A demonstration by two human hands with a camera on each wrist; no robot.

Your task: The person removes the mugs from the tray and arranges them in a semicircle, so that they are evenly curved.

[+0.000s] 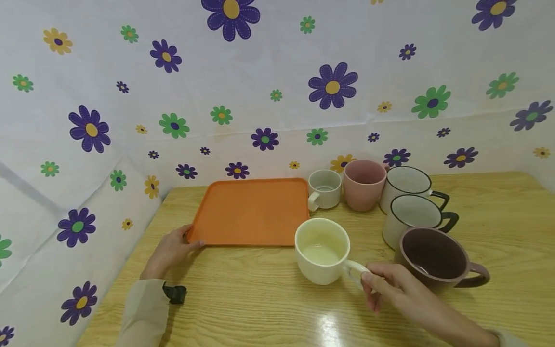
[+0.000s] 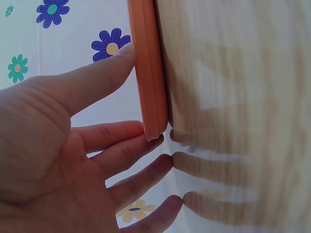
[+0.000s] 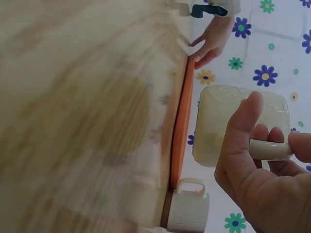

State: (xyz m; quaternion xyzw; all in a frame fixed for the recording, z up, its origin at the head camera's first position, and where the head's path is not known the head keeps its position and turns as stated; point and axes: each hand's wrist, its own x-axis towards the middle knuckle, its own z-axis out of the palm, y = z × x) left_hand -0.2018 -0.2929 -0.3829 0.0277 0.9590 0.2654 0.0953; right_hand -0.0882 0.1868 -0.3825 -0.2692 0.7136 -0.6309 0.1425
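A cream cup (image 1: 322, 250) hangs above the table, upright, and my right hand (image 1: 392, 286) pinches its handle. Seen from the right wrist, the cup (image 3: 206, 128) is off the tabletop, with the fingers around its handle (image 3: 269, 150). On the left, my left hand (image 1: 173, 248) holds the near left corner of a flat orange tray (image 1: 256, 212). In the left wrist view the thumb lies against one edge of the tray (image 2: 148, 73) and the forefinger meets its corner; the other fingertips reach down to the table.
A small pale cup (image 1: 325, 189) stands by the tray's right end. Beside it are a pink cup (image 1: 364, 188), two white mugs (image 1: 405, 180) with black rims and handles, and a brown mug (image 1: 433, 258) near my right hand. A flowered cloth (image 1: 269, 72) hangs behind the wooden table (image 1: 243, 299).
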